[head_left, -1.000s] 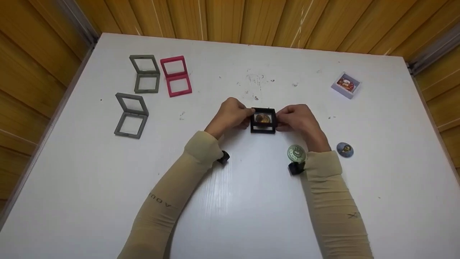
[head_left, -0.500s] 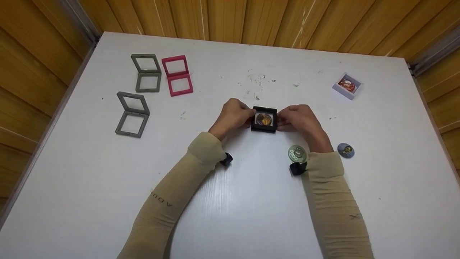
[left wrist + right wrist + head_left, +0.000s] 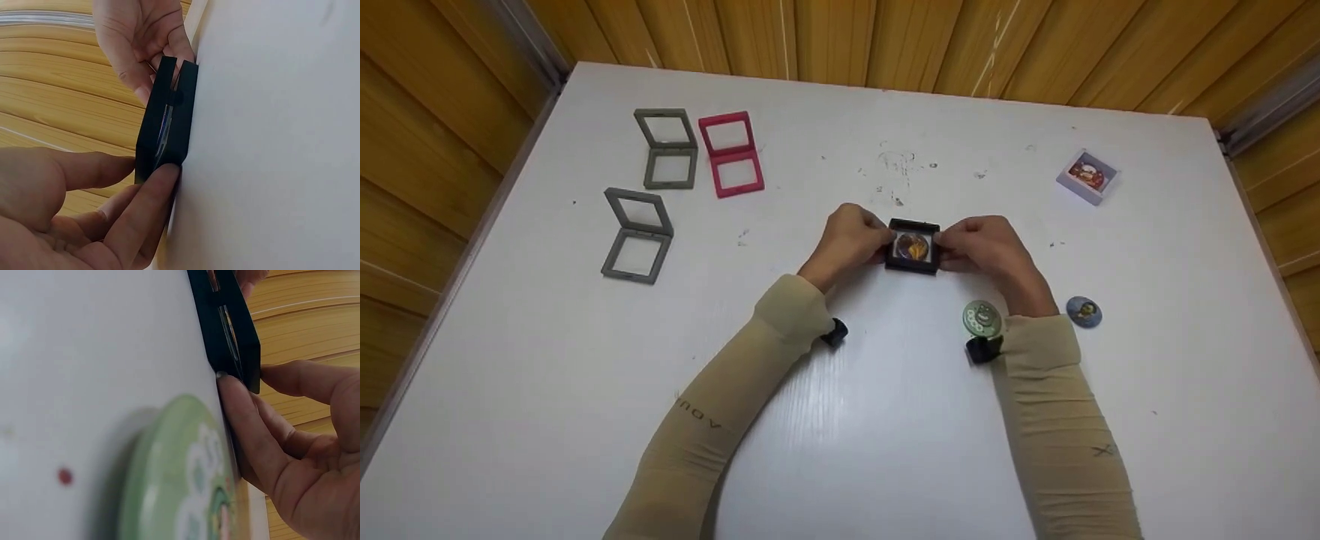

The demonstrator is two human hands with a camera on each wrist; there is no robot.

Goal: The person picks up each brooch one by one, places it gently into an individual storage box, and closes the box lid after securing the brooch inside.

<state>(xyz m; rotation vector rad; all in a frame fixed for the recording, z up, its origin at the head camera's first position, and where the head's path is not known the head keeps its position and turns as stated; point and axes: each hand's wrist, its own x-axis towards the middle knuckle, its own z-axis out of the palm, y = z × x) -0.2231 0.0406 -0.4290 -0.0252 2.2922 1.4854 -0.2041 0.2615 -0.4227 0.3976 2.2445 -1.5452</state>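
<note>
A small black display frame [image 3: 913, 266] stands on the table between both hands, its two halves folded nearly together. In the left wrist view a narrow gap shows between the halves of the frame [image 3: 180, 124]. Inside, behind the clear window, sits a round badge [image 3: 913, 247] with a yellow and dark picture. My left hand [image 3: 849, 238] pinches the frame's left side with thumb and fingers. At the right side, my right hand [image 3: 986, 244] pinches it likewise, thumb on the upper half. A green round badge [image 3: 982, 319] lies by my right wrist.
Grey [image 3: 637, 235], olive [image 3: 668, 148] and pink [image 3: 733, 154] frames lie unfolded at the left of the white table [image 3: 840, 450]. A lilac frame [image 3: 1087, 177] holding a red badge is at the far right. A blue badge [image 3: 1084, 312] lies right of my right forearm.
The black frame's upper half has swung down toward me over the lower half, with the badge behind its window. Both hands stay at its sides.
</note>
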